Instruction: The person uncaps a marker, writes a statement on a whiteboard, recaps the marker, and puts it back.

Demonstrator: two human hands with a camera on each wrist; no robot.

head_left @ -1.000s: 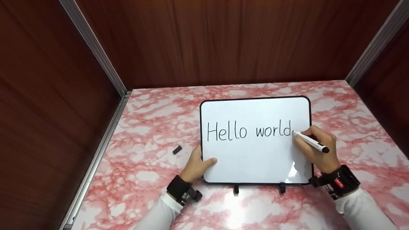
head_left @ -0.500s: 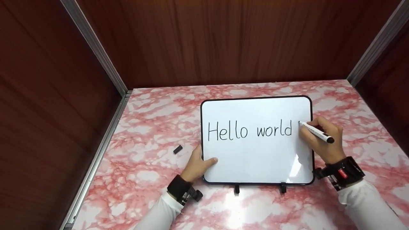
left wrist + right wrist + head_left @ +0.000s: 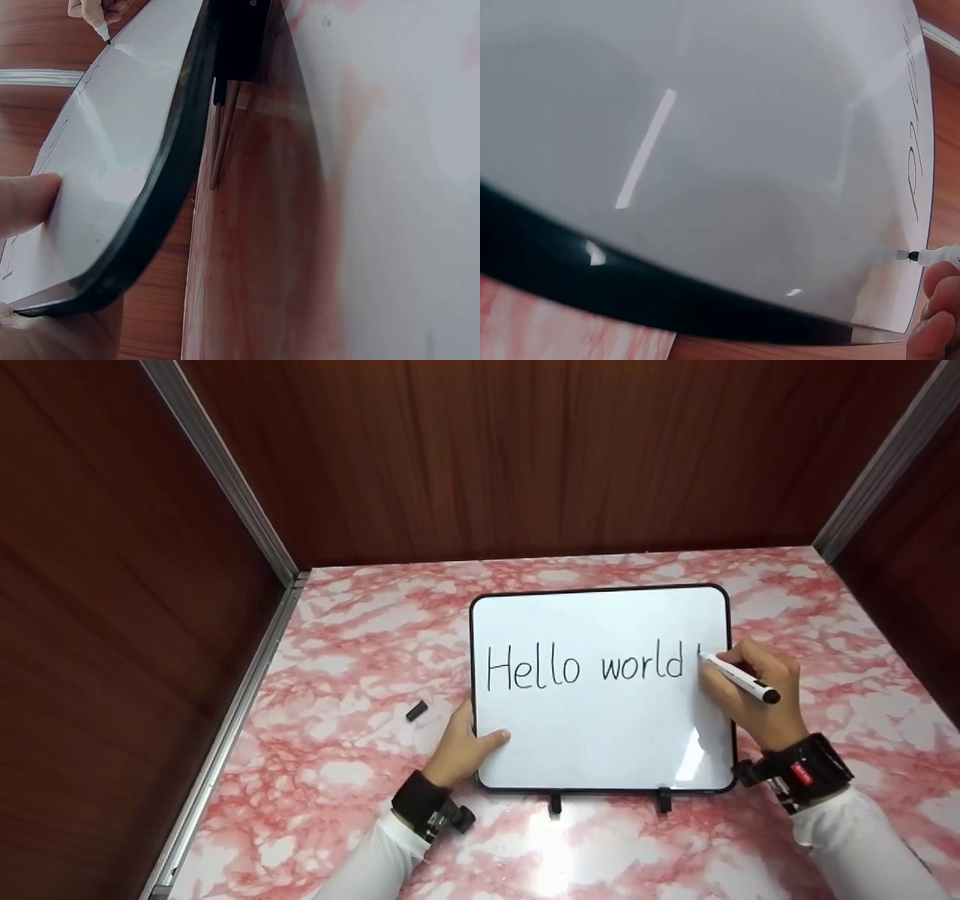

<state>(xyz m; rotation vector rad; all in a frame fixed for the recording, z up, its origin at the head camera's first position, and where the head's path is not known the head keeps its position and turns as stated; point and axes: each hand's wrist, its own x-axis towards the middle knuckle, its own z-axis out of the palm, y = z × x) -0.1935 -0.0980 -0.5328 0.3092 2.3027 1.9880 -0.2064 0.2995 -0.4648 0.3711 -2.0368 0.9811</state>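
Note:
A black-framed whiteboard (image 3: pixel 585 742) stands tilted on small black feet, with "Hello world" handwritten across it in black. Its left edge is gripped by my left hand (image 3: pixel 463 746), the thumb lying over the white face and the other fingers hidden behind. In the left wrist view that thumb (image 3: pixel 30 202) presses on the board. My right hand (image 3: pixel 761 697) pinches a white marker (image 3: pixel 739 679) with a black end. The marker's tip touches the board just right of the "d", at a short upright stroke. In the right wrist view, the black tip of the marker (image 3: pixel 930 256) meets the surface.
A small black marker cap (image 3: pixel 417 710) lies on the red-and-white marbled table (image 3: pixel 337 810), left of the board. Dark wood panels (image 3: pixel 525 457) with metal corner strips enclose the back and sides.
My right hand has lifted the marker from beside the "d", moved it up and right, then drawn it slightly downward, leaving a short new stroke. My left hand keeps its hold.

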